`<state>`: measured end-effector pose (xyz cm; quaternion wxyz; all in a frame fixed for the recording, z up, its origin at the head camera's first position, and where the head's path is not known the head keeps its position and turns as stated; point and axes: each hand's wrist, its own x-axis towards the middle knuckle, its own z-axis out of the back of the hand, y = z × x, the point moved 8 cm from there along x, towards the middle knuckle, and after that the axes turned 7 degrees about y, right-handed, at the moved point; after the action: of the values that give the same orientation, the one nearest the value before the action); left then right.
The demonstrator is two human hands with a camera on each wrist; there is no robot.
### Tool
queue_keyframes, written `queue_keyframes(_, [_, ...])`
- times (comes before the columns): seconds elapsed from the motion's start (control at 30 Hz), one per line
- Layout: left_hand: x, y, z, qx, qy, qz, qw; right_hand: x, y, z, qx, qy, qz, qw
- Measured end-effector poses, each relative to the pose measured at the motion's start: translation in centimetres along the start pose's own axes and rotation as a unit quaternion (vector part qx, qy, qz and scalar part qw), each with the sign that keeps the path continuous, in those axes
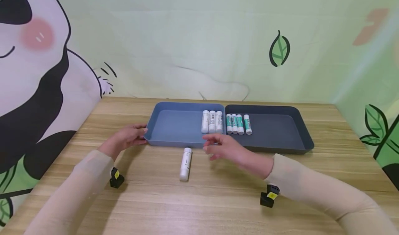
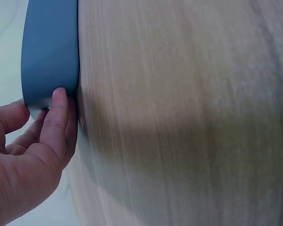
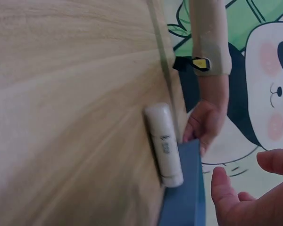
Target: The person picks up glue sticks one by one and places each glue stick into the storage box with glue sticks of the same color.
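Observation:
My left hand [image 1: 129, 137] grips the near-left corner of the blue tray [image 1: 177, 144], thumb by the rim and fingers against the outer wall in the left wrist view. Over the tray's front edge, near its right end, my right hand [image 1: 225, 146] hovers with thumb and fingers apart and nothing between them. A white capped tube [image 1: 185, 164] lies on the table in front of the tray, left of the right hand. Inside the blue tray, three white tubes [image 1: 212, 121] lie side by side along the right wall.
A dark grey tray [image 1: 271, 148] stands against the blue tray's right side. Several smaller green-and-white tubes [image 1: 234, 124] lie at its left end, one slightly apart. Behind the wooden table [image 1: 212, 207] is a printed wall covering [image 1: 174, 55].

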<state>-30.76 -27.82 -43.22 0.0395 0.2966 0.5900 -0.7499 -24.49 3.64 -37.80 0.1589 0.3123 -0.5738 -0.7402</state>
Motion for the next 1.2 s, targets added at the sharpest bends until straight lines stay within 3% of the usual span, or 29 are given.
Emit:
queue_keyframes(0.4, [0.3, -1.1, -0.8, 0.017, -0.004, 0.008, 0.9998, 1.6, -3.2, -2.6, 0.058, -0.03, -0.045, 0.9968])
queue_keyframes(0.73, [0.7, -1.5, -0.9, 0.019, 0.003, 0.003, 0.9998, 2.7, -4.0, -3.6, 0.091, -0.068, -0.056, 0.992])
queue_keyframes(1.2, [0.0, -0.6, -0.7, 0.02, 0.009, 0.001, 0.9998, 3.6, -4.8, -4.7, 0.037, -0.08, -0.066, 0.994])
